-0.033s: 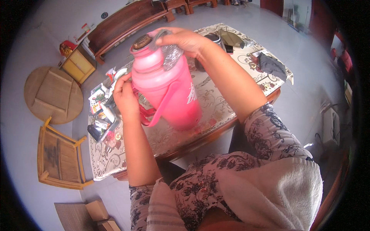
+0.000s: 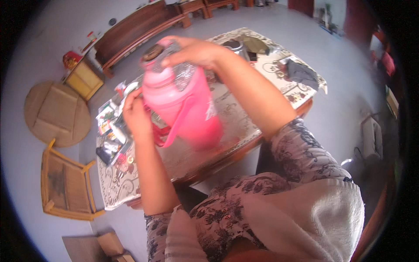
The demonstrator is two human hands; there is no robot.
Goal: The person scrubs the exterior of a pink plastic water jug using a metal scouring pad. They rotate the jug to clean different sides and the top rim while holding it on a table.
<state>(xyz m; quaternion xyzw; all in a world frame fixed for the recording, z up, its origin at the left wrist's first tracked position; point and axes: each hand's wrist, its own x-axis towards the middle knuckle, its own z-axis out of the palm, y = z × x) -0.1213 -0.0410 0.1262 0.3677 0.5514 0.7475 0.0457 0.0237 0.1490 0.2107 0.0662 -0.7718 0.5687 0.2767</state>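
Observation:
A pink thermos flask (image 2: pixel 201 126) with a brown cork-like stopper (image 2: pixel 153 52) leans over the near part of the table. My left hand (image 2: pixel 137 115) is closed on the flask's left side near its shoulder, beside the pink handle (image 2: pixel 175 124). My right hand (image 2: pixel 192 51) presses a crinkled silvery-grey cloth (image 2: pixel 185 75) against the flask's neck, the thumb lying close to the stopper. Part of the neck is covered by the cloth and fingers. Motion blurs the flask's lower end, so I cannot tell whether it touches the table.
Under the flask is a table with a patterned cover (image 2: pixel 124 187). Packets and small items (image 2: pixel 111 135) crowd its left side. A dark cloth (image 2: pixel 301 73) and a metal container (image 2: pixel 235 46) lie farther right. A wooden chair (image 2: pixel 67 183) stands left.
My right hand has slid the cloth left and nearer across the flask's neck. The flask has shifted slightly, and the whole view has moved a little. My left hand keeps its hold.

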